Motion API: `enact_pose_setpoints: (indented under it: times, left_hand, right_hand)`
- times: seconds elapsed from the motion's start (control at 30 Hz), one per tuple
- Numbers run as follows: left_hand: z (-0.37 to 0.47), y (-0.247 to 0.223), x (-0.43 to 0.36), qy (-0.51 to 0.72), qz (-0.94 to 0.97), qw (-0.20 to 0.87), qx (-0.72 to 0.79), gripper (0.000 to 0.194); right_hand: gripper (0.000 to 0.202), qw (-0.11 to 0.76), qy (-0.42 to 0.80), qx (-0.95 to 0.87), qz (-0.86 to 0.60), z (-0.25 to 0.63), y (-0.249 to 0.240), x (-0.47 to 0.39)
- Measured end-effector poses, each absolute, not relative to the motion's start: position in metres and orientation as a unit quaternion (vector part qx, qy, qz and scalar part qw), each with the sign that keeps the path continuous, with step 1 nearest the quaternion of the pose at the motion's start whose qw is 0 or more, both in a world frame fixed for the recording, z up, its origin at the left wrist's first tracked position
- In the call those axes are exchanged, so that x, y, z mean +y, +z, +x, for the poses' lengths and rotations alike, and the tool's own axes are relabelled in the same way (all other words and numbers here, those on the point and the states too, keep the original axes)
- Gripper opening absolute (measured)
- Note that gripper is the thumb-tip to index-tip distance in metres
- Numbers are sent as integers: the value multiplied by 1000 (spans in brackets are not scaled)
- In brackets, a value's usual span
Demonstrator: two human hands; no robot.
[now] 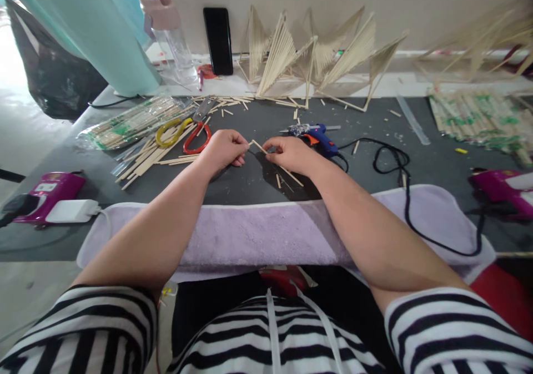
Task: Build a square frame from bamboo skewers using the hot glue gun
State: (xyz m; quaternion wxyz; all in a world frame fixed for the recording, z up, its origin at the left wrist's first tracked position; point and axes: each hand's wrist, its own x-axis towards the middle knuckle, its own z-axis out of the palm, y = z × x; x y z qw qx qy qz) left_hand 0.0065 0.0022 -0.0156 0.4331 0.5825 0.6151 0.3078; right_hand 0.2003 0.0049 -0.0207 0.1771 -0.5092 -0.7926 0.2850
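Above the grey table, my right hand [287, 153] pinches a thin wooden stick [294, 177] that slants down to the right. My left hand [227, 149] has its fingers closed at a short light piece meeting the stick's upper end; that piece is too small to tell clearly. A blue glue gun [322, 140] with an orange trigger lies just beyond my right hand. Scissors with one red and one yellow handle [197, 139] lie beside my left hand, over loose sticks [145, 162]. A short stick piece [278, 181] rests below my right hand.
Fan-shaped stick structures [277, 57] and a black phone [218, 41] stand along the wall. Bagged sticks lie left [133, 121] and right [478, 119]. A black cable [406, 196] crosses the right side. A lilac towel [266, 232] covers the front edge. Purple sockets [52, 196] sit left.
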Motion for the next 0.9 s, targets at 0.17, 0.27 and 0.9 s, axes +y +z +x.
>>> enact_pose_setpoints:
  times: [0.17, 0.27, 0.9]
  left_hand:
    - [7, -15, 1, 310, 582, 433, 614, 7]
    - [7, -14, 1, 310, 582, 433, 615, 7]
    - [7, -15, 2, 307, 580, 431, 619, 8]
  right_hand:
    - [25, 175, 282, -796, -506, 200, -22, 5]
    - [24, 174, 283, -796, -507, 201, -22, 6]
    - [25, 169, 281, -792, -516, 199, -19, 3]
